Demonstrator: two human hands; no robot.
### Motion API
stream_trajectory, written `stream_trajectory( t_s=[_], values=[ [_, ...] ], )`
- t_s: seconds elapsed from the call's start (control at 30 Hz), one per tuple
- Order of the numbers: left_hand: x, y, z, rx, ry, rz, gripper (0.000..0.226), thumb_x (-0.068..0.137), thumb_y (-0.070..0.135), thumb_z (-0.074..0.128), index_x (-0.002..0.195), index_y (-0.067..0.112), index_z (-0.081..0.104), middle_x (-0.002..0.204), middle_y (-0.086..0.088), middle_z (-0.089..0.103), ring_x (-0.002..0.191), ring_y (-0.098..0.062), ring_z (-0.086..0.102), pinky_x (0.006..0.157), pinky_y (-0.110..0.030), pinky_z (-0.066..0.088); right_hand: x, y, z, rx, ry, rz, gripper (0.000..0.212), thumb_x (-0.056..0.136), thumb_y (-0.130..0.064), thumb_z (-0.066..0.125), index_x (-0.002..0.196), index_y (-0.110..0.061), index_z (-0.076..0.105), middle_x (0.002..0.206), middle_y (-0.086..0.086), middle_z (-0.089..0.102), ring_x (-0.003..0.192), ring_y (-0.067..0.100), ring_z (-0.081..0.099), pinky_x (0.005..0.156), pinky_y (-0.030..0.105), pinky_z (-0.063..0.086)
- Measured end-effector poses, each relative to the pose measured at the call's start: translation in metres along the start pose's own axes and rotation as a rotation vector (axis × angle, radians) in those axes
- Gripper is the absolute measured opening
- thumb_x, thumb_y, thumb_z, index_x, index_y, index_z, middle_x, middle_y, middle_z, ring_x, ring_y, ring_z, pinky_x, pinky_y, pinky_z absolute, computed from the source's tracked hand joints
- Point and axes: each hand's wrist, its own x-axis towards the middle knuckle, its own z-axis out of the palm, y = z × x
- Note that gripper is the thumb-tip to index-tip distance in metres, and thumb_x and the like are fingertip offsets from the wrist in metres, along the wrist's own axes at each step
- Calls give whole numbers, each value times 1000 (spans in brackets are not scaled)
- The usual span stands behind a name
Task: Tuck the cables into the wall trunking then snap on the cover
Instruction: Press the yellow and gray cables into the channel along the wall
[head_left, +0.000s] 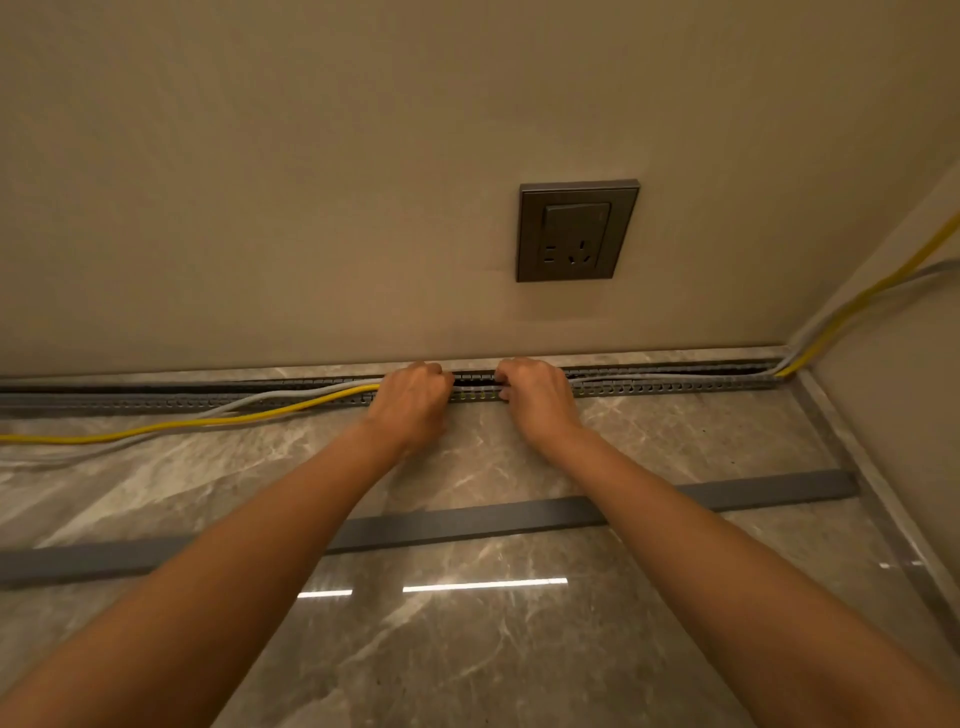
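A grey slotted trunking (675, 385) runs along the foot of the wall, open on top. A yellow cable (208, 423) and a grey cable (270, 399) lie on the floor at the left and enter the trunking under my left hand (413, 400). To the right of my right hand (537, 395) both cables lie inside the channel, then climb the corner at the far right. Both hands are curled over the cables at the trunking's middle, a short gap between them. The long grey cover (467, 522) lies flat on the floor behind my forearms.
A grey wall socket (576, 231) sits on the wall above my right hand. A side wall closes the corner at the right. The floor is glossy marble tile (467, 649) with bright light reflections.
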Motion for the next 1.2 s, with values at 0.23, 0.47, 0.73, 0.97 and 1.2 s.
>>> stream_trajectory(
  t_s=[0.23, 0.47, 0.73, 0.97, 1.2],
  values=[
    [-17, 0, 14, -163, 43, 5, 42, 90, 1, 49, 131, 2, 46, 129, -19, 48, 116, -35, 47, 93, -41, 42, -10, -4, 2, 167, 113, -29, 23, 67, 17, 64, 80, 1, 75, 81, 19, 73, 80, 36, 69, 68, 36, 57],
    [-18, 6, 14, -100, -8, -9, 51, 86, 4, 52, 135, 1, 40, 135, -16, 45, 124, -31, 41, 104, -37, 36, -5, -12, -15, 87, -79, 141, 31, 91, 2, 46, 110, -8, 69, 116, 17, 67, 110, 34, 60, 93, 39, 48],
    [-28, -22, 3, -362, 24, -76, 49, 84, -3, 49, 132, 2, 41, 135, -17, 44, 125, -34, 45, 99, -43, 43, -18, -28, -13, 46, 115, 149, 34, 86, 11, 46, 118, 5, 58, 122, 22, 59, 118, 35, 50, 103, 40, 37],
    [-44, -94, 14, -120, 20, -269, 34, 89, 3, 52, 122, 1, 43, 126, -20, 47, 118, -35, 45, 91, -43, 46, -9, -92, -4, 66, 39, 82, 36, 92, 2, 45, 127, -1, 51, 131, 16, 55, 123, 30, 46, 107, 33, 32],
    [-54, -140, 26, 20, -17, -167, 38, 91, 4, 44, 129, 4, 41, 128, -18, 49, 118, -35, 47, 94, -45, 43, 2, -142, 19, -20, 1, 65, 27, 90, -3, 52, 113, -8, 66, 119, 13, 62, 116, 29, 53, 101, 34, 34]
  ],
)
